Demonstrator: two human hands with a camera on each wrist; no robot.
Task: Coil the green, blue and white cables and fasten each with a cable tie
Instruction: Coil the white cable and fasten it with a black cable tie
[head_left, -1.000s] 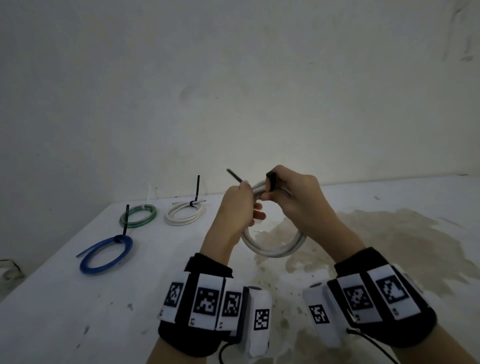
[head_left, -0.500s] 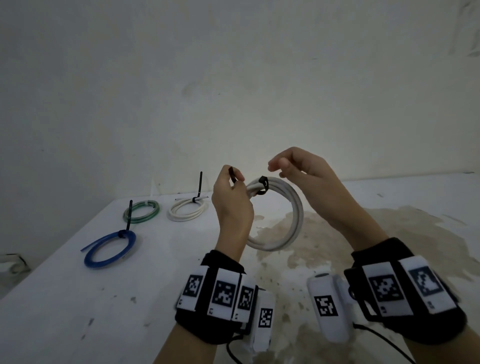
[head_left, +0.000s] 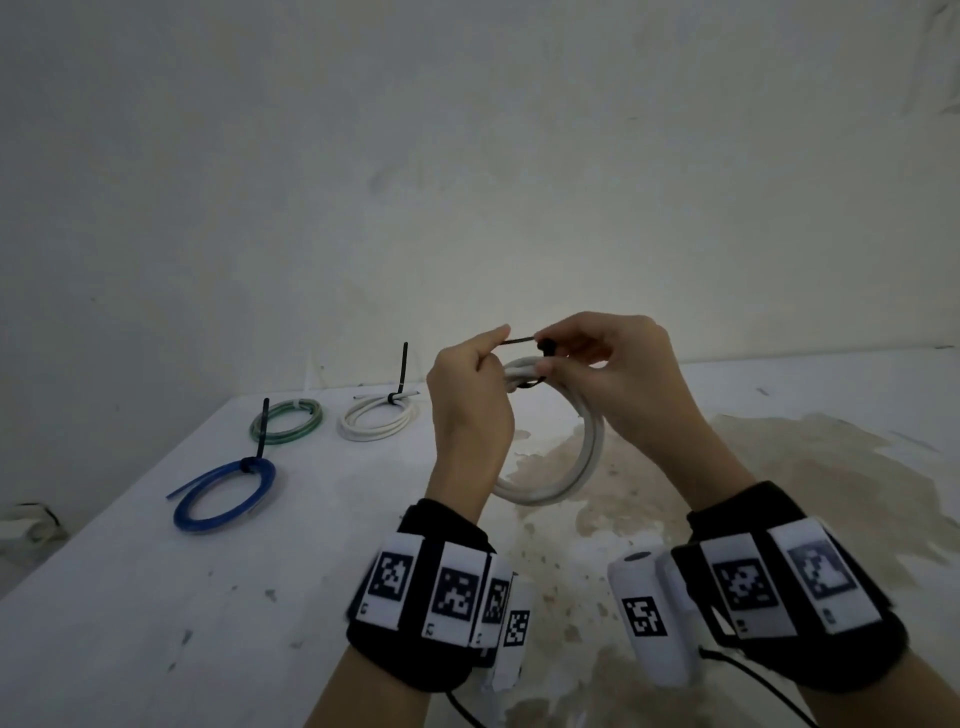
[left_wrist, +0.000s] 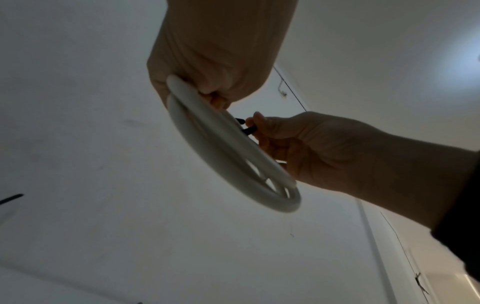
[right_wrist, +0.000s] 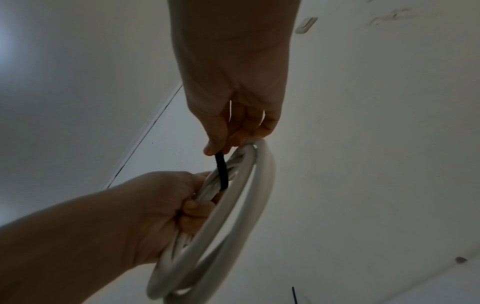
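A thick white cable coil (head_left: 587, 457) hangs in the air above the table (head_left: 156, 597). A black cable tie (head_left: 519, 341) loops round the top of the coil. My left hand (head_left: 501, 345) grips the coil bundle with curled fingers and pinches the tie's tail between thumb and forefinger. My right hand (head_left: 543, 356) pinches the tie at its head, right beside the left. The right wrist view shows the right hand (right_wrist: 217, 149) pinching the black strap (right_wrist: 222, 172), and the left hand (right_wrist: 192, 205) wrapped round the coil (right_wrist: 246, 195).
Three tied coils lie at the table's far left: a green one (head_left: 285, 421), a thin white one (head_left: 376, 421) and a blue one (head_left: 226, 496), each with a black tie standing up. A brown stain (head_left: 779, 467) spreads under my hands. A wall rises behind the table.
Half a second ago my right hand was off the coil, which hung from my left hand. The right hand has come back and pinches the tie again.
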